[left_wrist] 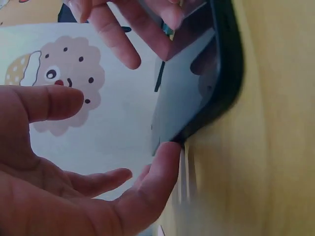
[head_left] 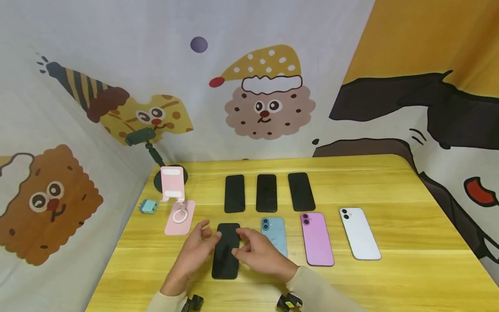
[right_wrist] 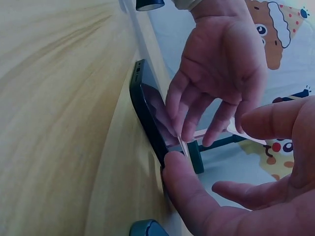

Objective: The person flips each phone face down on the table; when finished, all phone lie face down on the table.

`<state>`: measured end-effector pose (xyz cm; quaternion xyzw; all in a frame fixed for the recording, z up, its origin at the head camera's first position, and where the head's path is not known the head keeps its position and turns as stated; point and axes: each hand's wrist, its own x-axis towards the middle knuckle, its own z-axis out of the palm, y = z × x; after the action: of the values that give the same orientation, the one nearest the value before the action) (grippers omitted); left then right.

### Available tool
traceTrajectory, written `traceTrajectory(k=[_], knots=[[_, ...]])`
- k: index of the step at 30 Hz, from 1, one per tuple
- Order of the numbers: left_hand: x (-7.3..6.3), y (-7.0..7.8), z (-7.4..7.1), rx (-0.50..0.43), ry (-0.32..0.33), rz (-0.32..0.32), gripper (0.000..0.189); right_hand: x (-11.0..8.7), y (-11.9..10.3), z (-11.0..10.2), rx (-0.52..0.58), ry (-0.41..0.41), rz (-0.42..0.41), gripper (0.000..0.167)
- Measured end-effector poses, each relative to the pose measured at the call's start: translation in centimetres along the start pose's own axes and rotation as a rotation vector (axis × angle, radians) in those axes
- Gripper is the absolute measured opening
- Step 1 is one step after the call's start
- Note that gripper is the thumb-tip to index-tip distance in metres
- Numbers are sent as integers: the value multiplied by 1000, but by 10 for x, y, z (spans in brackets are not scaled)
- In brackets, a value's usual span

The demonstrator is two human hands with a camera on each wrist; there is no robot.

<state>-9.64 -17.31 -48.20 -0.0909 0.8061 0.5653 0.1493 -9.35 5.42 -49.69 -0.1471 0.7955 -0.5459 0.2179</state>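
A black smartphone (head_left: 226, 255) lies screen up on the table, between my two hands. My left hand (head_left: 195, 249) is at its left side, and in the left wrist view one fingertip (left_wrist: 170, 152) touches the phone's edge while the thumb stays apart. Opposite, my right hand (head_left: 263, 255) has its fingers loosely bent along the right side. The right wrist view shows one of its fingertips (right_wrist: 174, 164) against the phone's edge (right_wrist: 147, 113). Neither hand is wrapped round the phone. A light blue phone (head_left: 276, 234), camera side up, is partly covered by my right hand.
Three dark phones (head_left: 267, 193) lie in a row at the back. A pink phone (head_left: 317, 240) and a white phone (head_left: 360, 234) lie to the right. On the left are a pink folding stand (head_left: 173, 182), a charger plug (head_left: 148, 206) and a dark green stand (head_left: 155, 154).
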Motion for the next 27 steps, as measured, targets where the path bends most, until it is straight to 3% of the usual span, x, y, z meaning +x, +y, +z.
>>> traceTrajectory(k=[11, 18, 22, 27], knots=[[4, -7, 2, -88, 36, 25, 52, 2, 0, -2, -5, 6, 16, 65], [5, -4, 2, -204, 8, 38, 55, 3, 0, -5, -12, 15, 4, 63], [4, -1, 6, -207, -2, 61, 52, 3, 1, -6, -19, 26, -14, 63], [4, 0, 11, -224, -65, 90, 44, 4, 4, -7, -1, 15, -25, 64]])
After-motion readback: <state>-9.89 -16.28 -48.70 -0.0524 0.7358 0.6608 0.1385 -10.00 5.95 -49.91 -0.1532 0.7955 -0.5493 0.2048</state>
